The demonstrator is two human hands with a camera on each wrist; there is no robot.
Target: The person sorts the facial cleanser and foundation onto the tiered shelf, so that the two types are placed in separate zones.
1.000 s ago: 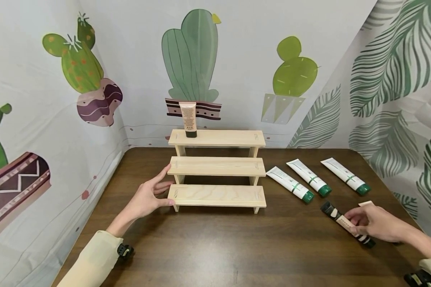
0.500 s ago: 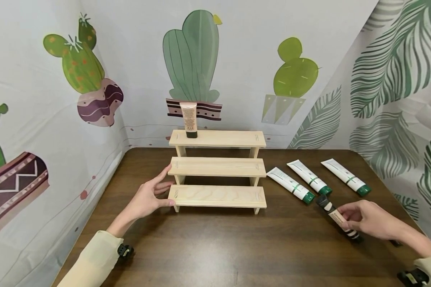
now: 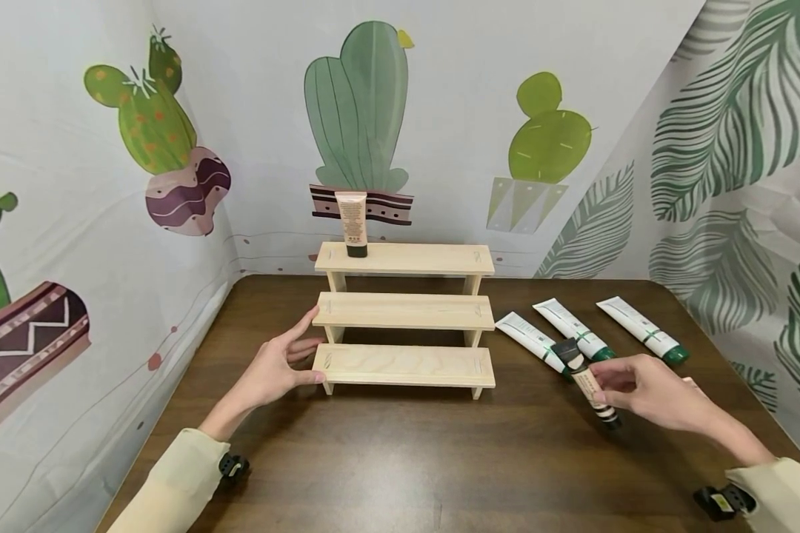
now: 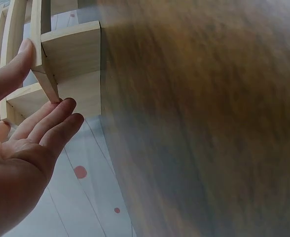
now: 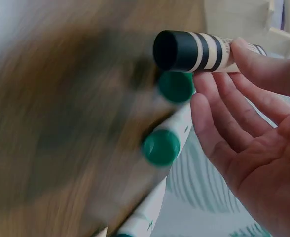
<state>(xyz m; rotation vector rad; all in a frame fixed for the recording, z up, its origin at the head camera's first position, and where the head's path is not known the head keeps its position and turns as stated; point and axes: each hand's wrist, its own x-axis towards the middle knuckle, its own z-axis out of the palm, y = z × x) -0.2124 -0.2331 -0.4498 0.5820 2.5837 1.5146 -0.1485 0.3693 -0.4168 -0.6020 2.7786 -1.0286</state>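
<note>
My left hand [image 3: 270, 370] holds the left end of a three-step wooden stand [image 3: 407, 363]; in the left wrist view the thumb lies on a step's edge and other fingers [image 4: 54, 123] touch its far side. Between thumb and fingers, my right hand [image 3: 647, 392] pinches a black-and-cream striped tube [image 3: 587, 381], tilted, its flat black end up towards the stand. The right wrist view shows this tube's round black cap [image 5: 172, 51] pointing away from the palm. On the top step's left part, a cream tube [image 3: 352, 218] stands upright on its dark cap.
White tubes with green caps lie right of the stand: one nearest it [image 3: 527, 334], one in the middle [image 3: 567, 322], one farther right [image 3: 640, 326]. A pale item [image 3: 690, 382] peeks out behind the right hand. Printed cloth [image 3: 453, 111] hangs behind the brown table [image 3: 400, 459].
My right hand has lifted the striped tube and carried it left towards the stand, so it now overlaps the nearest white tube. The left hand stays on the stand.
</note>
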